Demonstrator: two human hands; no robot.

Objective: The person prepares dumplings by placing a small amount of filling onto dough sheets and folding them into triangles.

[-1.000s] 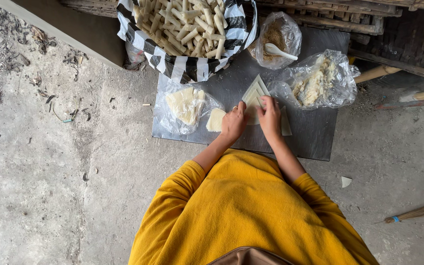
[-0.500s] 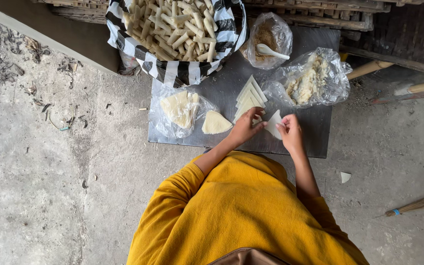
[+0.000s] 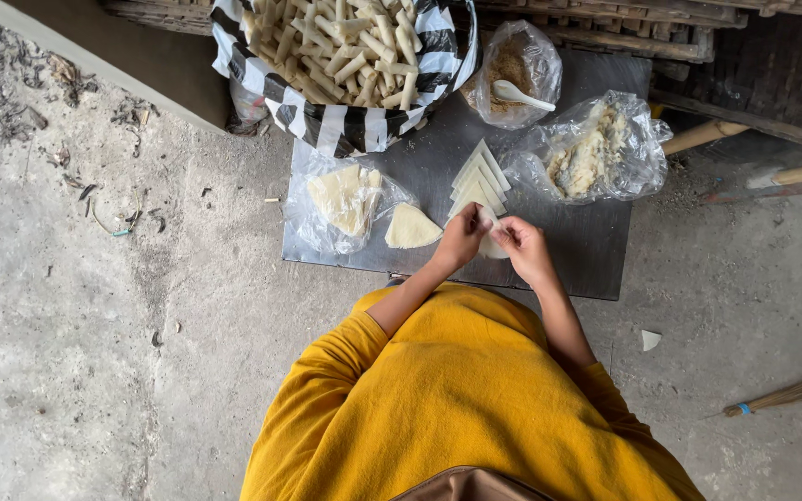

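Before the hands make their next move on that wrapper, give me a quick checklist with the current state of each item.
1. Both hands on the wrapper: left hand and right hand pinch one pale wrapper between them. Ok.
2. Spare wrappers ready: a fanned stack of wrappers lies just beyond the hands on the dark board. Ok.
3. Filling at hand: the bag of filling is open at the right. Ok.
4. Spoon available: white spoon rests in the far bag. Ok.
5. Filling already on the wrapper: hidden by the fingers. Cannot tell.
6. Room for finished rolls: striped basket is piled high. Cannot tell.
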